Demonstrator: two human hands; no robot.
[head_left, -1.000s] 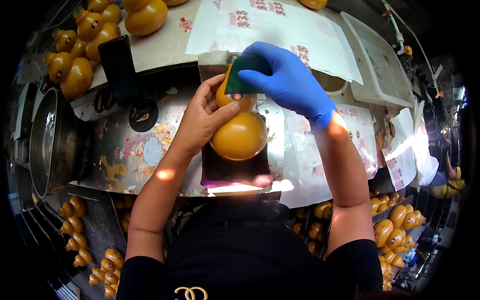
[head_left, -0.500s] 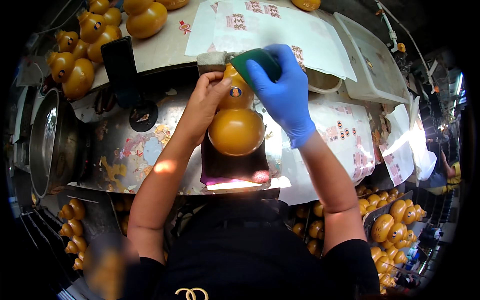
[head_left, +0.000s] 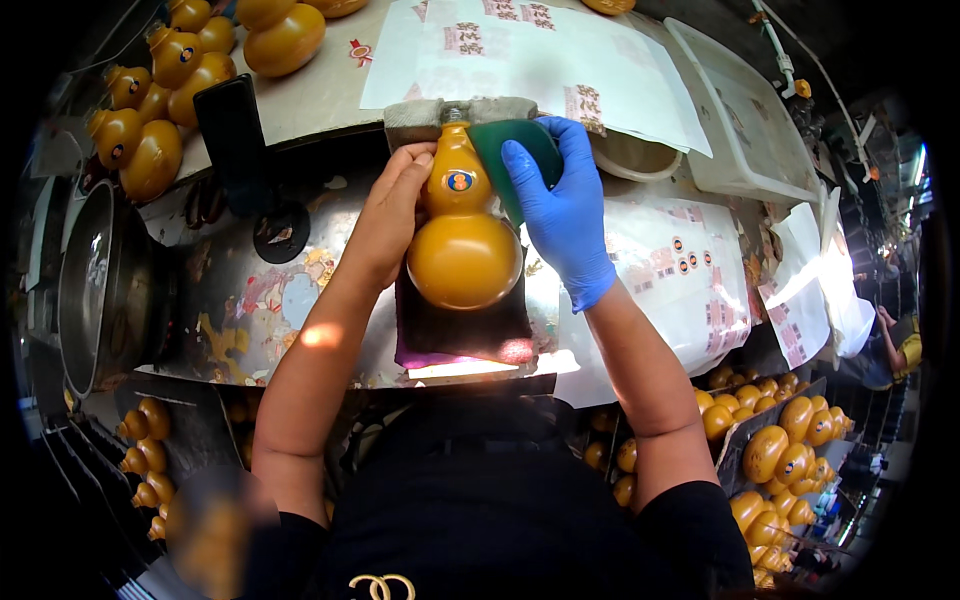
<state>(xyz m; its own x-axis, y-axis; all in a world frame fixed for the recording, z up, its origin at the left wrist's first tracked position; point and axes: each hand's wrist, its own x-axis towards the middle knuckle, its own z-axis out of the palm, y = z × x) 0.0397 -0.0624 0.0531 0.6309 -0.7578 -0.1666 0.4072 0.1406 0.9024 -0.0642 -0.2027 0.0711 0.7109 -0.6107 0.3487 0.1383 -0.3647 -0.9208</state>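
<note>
A glossy mustard-brown gourd-shaped bottle (head_left: 465, 262) lies in front of me, its neck end pointing away against a grey padded rest (head_left: 413, 118). A small dark-blue round decal (head_left: 459, 181) sits on its upper bulb. My left hand (head_left: 397, 205), bare, grips the bottle by the left side of that bulb, fingers curled partly out of sight. In a blue glove, my right hand (head_left: 568, 210) is closed on a flat green scraper (head_left: 530, 150), thumb on top. The scraper's edge meets the right side of the upper bulb. Beneath the bottle is a dark cloth pad (head_left: 465, 330).
Printed transfer sheets (head_left: 620, 80) lie at the back and right. A phone on a stand (head_left: 232, 130) and a metal basin (head_left: 95, 285) are at left, a pale plastic tub (head_left: 735, 130) at right. More gourd bottles (head_left: 155, 165) stand back left and in crates below.
The green scraper has moved from over the bottle's neck down to the right side of its upper bulb, leaving the neck in sight. My left hand keeps its grip on the bottle.
</note>
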